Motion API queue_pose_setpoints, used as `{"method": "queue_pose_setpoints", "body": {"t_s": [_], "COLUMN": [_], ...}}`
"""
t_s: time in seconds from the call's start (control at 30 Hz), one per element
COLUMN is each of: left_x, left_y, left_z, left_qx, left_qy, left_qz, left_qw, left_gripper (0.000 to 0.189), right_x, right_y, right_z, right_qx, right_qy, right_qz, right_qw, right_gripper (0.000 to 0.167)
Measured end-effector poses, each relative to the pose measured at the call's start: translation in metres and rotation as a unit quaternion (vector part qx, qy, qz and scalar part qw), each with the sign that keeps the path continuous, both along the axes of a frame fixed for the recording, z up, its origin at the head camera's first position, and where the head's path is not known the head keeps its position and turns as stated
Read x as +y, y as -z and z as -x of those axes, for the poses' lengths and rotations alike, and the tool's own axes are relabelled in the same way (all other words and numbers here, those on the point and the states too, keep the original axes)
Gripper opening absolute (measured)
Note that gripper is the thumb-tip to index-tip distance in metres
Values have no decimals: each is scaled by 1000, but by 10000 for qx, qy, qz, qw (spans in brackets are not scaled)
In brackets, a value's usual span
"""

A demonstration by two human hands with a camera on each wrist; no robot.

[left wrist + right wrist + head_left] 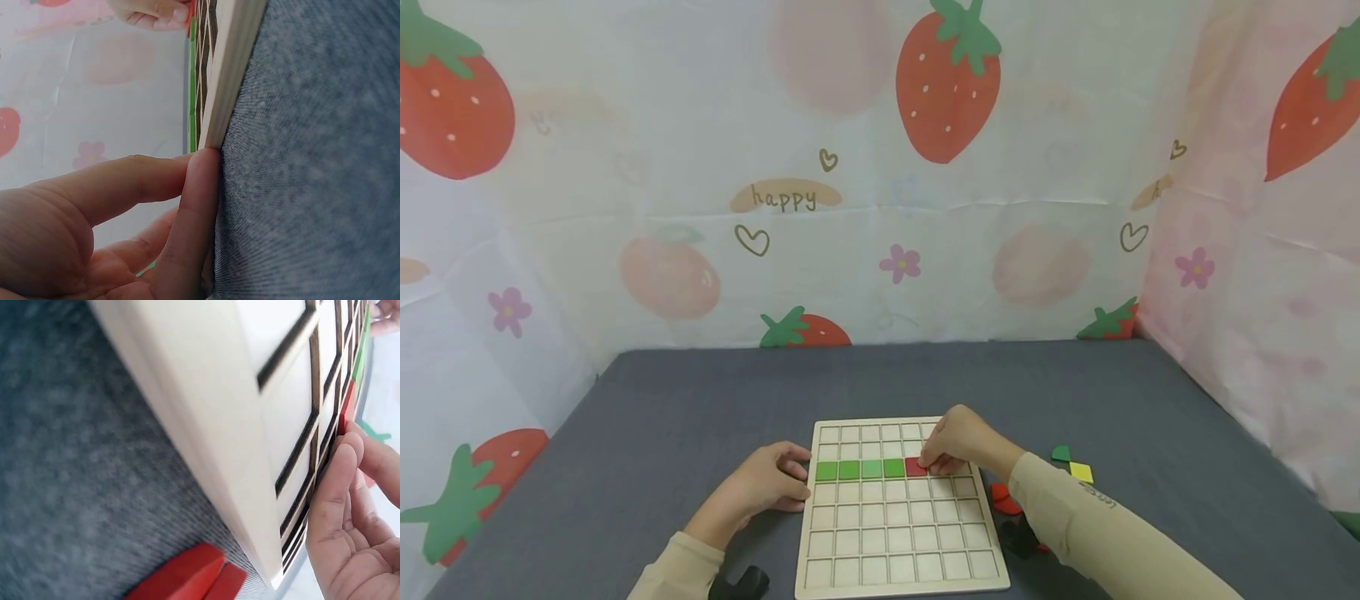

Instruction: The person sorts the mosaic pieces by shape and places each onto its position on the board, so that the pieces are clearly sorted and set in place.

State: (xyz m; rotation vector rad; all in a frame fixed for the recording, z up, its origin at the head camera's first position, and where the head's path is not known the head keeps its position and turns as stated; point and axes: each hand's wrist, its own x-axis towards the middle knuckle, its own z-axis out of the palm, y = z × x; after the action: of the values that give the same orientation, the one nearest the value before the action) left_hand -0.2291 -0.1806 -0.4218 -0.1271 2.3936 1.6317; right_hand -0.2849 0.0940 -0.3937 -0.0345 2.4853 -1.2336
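A pale wooden grid board (898, 590) lies on the dark cloth, with a row of green square tiles (848, 471) across its third row of cells. A red square tile (914, 467) sits at the right end of that row. My right hand (966, 442) reaches over the board's right side and pinches the red tile at its edge between thumb and finger. On the left, my left hand (763, 482) touches the board's side edge with fingertips and thumb. In the left wrist view the fingers (199, 194) rest against the wooden rim, fairly straight.
Right of the board lie red pieces (1003, 500), partly behind the right forearm. Farther right are a yellow piece (1081, 472) and a dark green piece (1061, 453). The grey table (715, 400) is bounded by strawberry-print curtains (865, 275) at the back and sides.
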Motion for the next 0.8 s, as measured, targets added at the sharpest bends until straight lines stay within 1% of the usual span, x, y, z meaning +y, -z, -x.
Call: {"method": "queue_pose_setpoints", "body": {"t_s": [0.17, 0.27, 0.4, 0.53, 0.8], "left_x": [0, 1, 1, 1, 1], "left_y": [-1, -1, -1, 0, -1], "left_z": [0, 0, -1, 0, 0], "left_qx": [-15, -2, -4, -23, -23], "left_qy": [-5, -16, -35, 14, -7], "left_qz": [5, -7, 0, 6, 21], "left_qw": [10000, 10000, 10000, 10000, 10000], "left_gripper": [54, 54, 53, 53, 54], "right_x": [0, 3, 11, 23, 48], "right_y": [0, 0, -1, -4, -9], "right_z": [0, 0, 2, 2, 2], "right_qx": [46, 29, 23, 71, 113], "right_qy": [-9, -11, -21, -28, 85], "right_qz": [7, 103, 417, 673, 632], "right_qw": [10000, 9999, 9991, 9977, 9979], "right_gripper": [7, 6, 4, 9, 15]}}
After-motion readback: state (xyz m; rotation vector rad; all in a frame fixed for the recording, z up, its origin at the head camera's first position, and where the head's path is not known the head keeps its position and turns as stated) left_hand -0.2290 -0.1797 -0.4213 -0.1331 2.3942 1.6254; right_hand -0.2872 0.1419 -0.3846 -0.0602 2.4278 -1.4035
